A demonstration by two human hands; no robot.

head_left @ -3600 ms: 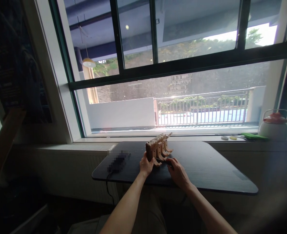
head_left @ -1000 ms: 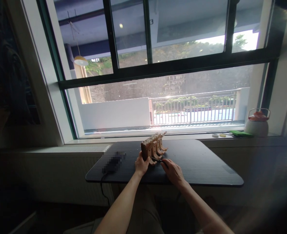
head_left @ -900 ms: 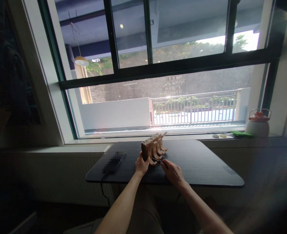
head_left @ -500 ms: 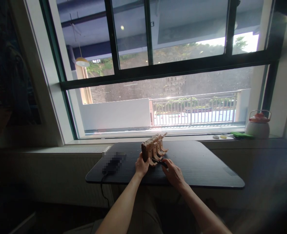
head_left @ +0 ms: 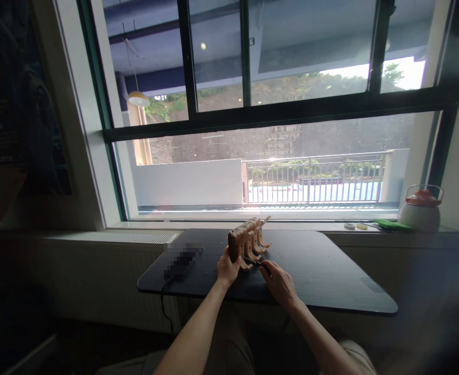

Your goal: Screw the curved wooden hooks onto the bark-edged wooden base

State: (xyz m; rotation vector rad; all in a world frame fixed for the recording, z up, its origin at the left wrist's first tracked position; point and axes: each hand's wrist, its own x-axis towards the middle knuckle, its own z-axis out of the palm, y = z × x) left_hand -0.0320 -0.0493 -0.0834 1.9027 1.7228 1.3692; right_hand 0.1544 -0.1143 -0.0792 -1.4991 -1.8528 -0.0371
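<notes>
A wooden rack with several curved hooks [head_left: 248, 238] stands on edge on the dark tabletop [head_left: 323, 265]. My left hand [head_left: 227, 269] is closed round its near end and holds it upright. My right hand [head_left: 278, 283] is closed on a thin dark tool [head_left: 256, 262] whose tip points at the nearest hook. Both forearms reach in from the bottom of the view.
A dark device with a cable [head_left: 182, 260] lies on the table's left part. On the windowsill at the right stand a white kettle with an orange lid [head_left: 421, 210], a green cloth [head_left: 390, 225] and two small rolls [head_left: 353, 226]. A large window fills the back.
My hands, the rack and the tool keep their positions relative to one another. Only the view has shifted slightly.
</notes>
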